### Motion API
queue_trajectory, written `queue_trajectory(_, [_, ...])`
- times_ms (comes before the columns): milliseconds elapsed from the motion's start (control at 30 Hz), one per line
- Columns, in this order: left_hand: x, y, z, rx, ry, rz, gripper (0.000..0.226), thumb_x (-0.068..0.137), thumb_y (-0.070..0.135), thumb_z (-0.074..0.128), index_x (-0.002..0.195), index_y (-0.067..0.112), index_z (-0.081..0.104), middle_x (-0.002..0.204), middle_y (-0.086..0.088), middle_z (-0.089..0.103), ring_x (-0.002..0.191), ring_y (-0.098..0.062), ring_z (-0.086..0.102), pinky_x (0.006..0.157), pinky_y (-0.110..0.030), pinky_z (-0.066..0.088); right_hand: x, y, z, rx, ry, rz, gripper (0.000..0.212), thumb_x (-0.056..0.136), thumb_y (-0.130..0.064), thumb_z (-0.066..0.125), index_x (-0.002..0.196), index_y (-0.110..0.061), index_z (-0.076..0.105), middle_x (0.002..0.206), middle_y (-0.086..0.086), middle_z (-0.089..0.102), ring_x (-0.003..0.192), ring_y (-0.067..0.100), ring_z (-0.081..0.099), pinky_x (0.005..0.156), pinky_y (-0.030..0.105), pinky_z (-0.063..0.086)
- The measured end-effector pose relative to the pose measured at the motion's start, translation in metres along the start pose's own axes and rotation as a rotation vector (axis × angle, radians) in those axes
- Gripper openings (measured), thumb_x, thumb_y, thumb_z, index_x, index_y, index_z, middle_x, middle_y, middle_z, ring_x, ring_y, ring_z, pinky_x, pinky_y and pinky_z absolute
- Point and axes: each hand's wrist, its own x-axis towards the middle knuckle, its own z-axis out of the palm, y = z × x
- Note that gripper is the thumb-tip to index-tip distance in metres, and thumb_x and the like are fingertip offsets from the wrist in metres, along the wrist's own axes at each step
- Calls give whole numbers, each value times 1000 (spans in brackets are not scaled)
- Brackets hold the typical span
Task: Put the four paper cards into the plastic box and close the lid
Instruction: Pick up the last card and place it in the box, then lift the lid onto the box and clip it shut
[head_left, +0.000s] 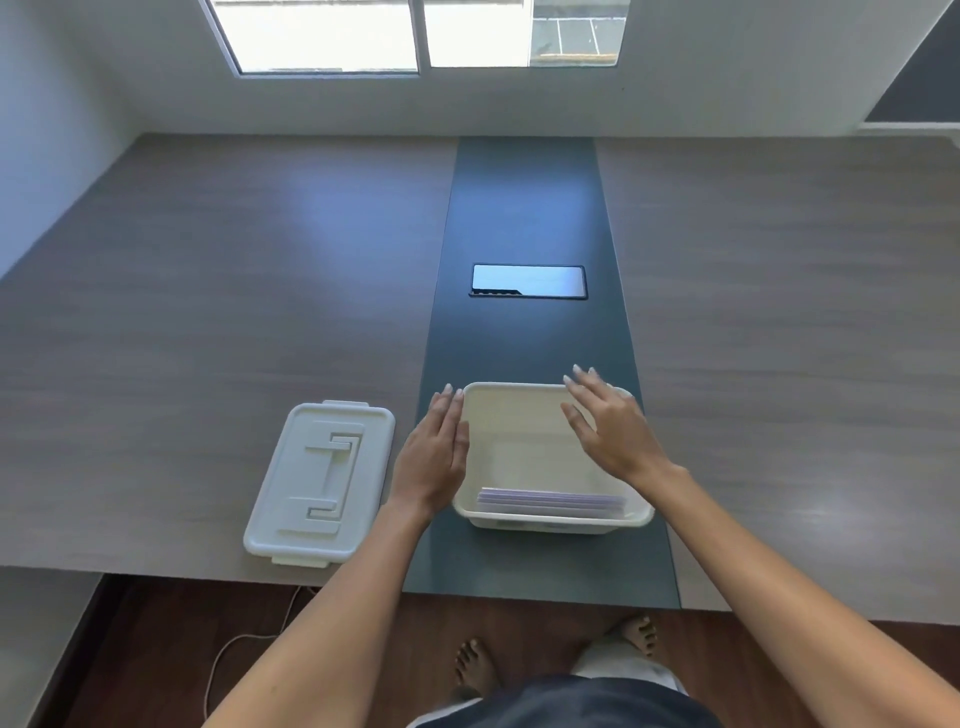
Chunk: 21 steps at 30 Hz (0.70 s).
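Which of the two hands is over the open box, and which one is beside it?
The right hand is over the open plastic box, fingers spread and empty. The left hand lies flat along the box's left wall, outside it.

left hand (434, 457) flat, right hand (610, 423) raised, both empty, fingers spread

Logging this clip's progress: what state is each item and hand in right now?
White plastic box: open, upright on the table's dark strip.
Pale purple paper cards: stacked inside the box, at its near wall.
White plastic lid: off, flat on the table, left of the box.
Left hand: empty, beside the box.
Right hand: empty, over the box.
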Motion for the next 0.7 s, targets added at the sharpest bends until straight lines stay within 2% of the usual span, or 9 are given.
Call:
queue_trajectory(133, [8,-4,-15,153,30,-42,57,104,48,24,157,26,24,167,2,14,155,-15,8,124,-38,14,32,-2,5,-61,-70,10,54,103,-42,39,152,-18,37,162,3,27,152,22,19,122,41,20])
queue_trajectory(300, [8,-15,-40,350,68,-125,67,97,56,8,157,29,19,168,1,6,155,-20,1,124,-40,0,72,-17,16,-134,-195,-10,59,103,-49,33,155,-22,30,166,3,17,154,22,8,123,41,10])
queue_trajectory(400, [-2,-30,-53,354,87,-226,69,96,57,4,158,30,15,168,0,-1,155,-20,-3,125,-41,-1,91,-38,24,-164,-235,-77,59,103,-49,31,155,-22,28,166,3,14,154,22,7,123,41,8])
queue_trajectory(500, [-19,-54,-64,336,103,-329,61,102,52,12,159,29,12,168,0,-6,155,-20,-7,125,-42,0,107,-65,37,-172,-266,-151,58,103,-48,31,155,-22,28,166,3,14,154,22,6,123,41,8])
queue_trajectory(700, [-66,-92,-85,326,132,-516,59,104,49,14,159,25,14,168,-6,-3,155,-23,-4,124,-41,-2,127,-127,76,-180,-355,-283,56,104,-45,33,154,-20,30,165,5,18,154,25,11,122,41,9])
